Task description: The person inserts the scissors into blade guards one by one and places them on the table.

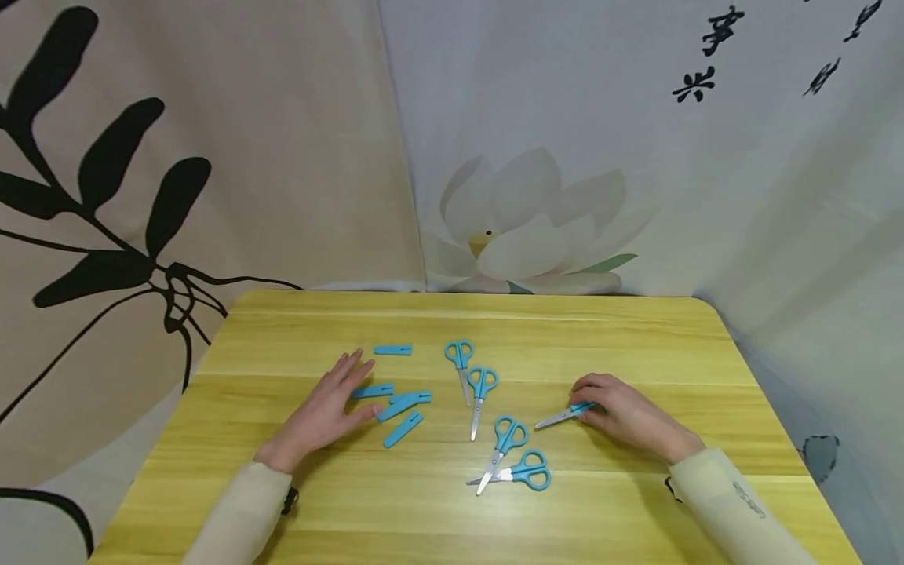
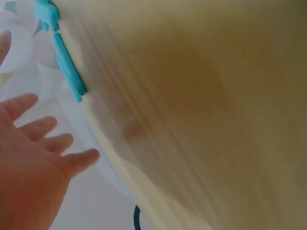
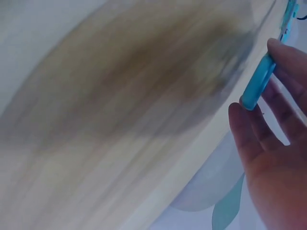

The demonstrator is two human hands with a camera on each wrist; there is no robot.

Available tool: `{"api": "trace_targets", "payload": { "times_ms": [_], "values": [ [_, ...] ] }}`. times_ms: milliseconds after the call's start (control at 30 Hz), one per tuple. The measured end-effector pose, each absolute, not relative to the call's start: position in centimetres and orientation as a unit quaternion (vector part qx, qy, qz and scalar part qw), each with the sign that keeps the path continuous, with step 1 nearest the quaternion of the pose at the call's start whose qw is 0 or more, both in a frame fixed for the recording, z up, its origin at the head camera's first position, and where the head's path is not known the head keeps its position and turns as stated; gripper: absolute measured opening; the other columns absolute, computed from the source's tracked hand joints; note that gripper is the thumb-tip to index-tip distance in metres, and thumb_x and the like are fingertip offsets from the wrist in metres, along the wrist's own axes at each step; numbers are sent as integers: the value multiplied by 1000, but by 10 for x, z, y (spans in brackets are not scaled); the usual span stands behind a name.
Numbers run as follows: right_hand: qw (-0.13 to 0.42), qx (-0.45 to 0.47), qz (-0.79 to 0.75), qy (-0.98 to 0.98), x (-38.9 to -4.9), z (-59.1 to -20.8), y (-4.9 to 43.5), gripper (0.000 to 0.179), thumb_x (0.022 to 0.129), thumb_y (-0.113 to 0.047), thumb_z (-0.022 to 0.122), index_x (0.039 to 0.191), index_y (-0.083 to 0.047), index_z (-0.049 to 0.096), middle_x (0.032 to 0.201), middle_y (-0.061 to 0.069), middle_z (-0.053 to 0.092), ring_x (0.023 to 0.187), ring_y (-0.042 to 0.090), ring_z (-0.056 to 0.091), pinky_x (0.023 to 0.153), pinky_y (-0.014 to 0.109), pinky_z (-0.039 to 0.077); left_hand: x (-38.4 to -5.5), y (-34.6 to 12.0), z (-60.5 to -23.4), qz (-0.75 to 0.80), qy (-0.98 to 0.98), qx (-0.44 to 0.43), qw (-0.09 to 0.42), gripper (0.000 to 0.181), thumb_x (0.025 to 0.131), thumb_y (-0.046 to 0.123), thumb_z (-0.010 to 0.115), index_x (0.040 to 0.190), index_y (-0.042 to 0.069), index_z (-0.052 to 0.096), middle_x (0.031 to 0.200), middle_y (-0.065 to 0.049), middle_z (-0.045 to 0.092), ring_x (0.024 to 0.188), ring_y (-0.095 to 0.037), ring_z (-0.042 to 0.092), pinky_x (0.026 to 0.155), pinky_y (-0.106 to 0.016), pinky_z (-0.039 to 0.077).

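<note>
My right hand (image 1: 625, 410) grips a pair of small scissors (image 1: 558, 419) by its blue handles, blades pointing left. The right wrist view shows the blue handle (image 3: 259, 82) between thumb and fingers. My left hand (image 1: 328, 412) is spread with straight fingers beside several blue blade covers (image 1: 403, 430); its thumb tip is right at the end of one blue cover (image 1: 398, 407). Another blue cover (image 1: 372, 391) lies by the index finger, and one (image 1: 392, 350) sits farther back. In the left wrist view the left hand's palm (image 2: 33, 163) and loosely spread fingers hold nothing.
Two pairs of scissors (image 1: 483, 382) lie at mid-table, blades toward the front. Closer to the front, another pair of scissors (image 1: 511, 434) crosses over a pair with sideways blades (image 1: 531, 471). The wooden table (image 1: 600, 329) backs onto printed curtains (image 1: 318, 141).
</note>
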State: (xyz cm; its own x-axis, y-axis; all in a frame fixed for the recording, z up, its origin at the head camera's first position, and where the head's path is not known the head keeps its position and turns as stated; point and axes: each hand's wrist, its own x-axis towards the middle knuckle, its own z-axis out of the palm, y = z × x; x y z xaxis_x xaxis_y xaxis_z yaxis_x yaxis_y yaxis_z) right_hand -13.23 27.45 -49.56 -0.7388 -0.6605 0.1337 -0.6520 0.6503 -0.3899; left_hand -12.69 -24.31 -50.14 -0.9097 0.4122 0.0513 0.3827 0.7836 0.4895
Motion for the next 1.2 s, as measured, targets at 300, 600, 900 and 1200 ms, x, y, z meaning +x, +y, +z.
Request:
{"api": "trace_targets", "payload": {
  "times_ms": [300, 600, 900, 1200],
  "values": [
    [2, -329, -220, 918, -124, -493, 272, 21, 93, -9, 79, 113, -11, 75, 123, 1, 65, 113, 21, 63, 94, 44, 56, -144, -246, -508, 253, 939, 230, 29, 69, 95, 35, 78, 151, 3, 52, 153, -20, 49, 139, -43, 46, 111, -60, 42],
    [-13, -320, -233, 918, -119, -493, 269, 19, 94, -9, 78, 113, -11, 74, 124, 4, 66, 114, 22, 63, 94, 45, 56, -151, -243, -508, 263, 932, 243, 49, 49, 94, 24, 80, 136, 4, 67, 137, -15, 58, 126, -36, 57, 104, -54, 50],
    [-4, -304, -238, 922, -116, -493, 266, 20, 96, -10, 76, 115, -13, 73, 124, 0, 65, 113, 20, 62, 94, 45, 56, -156, -243, -513, 263, 932, 246, 52, 26, 93, 15, 80, 118, 10, 77, 120, -3, 61, 110, -25, 61, 95, -46, 54],
    [-26, -300, -246, 921, -113, -494, 267, 21, 92, -8, 80, 111, -13, 73, 120, -1, 65, 109, 19, 63, 91, 43, 57, -161, -238, -514, 272, 926, 252, 69, 16, 95, 10, 77, 111, 11, 76, 112, 0, 65, 102, -19, 65, 90, -40, 57]
  ]
}}
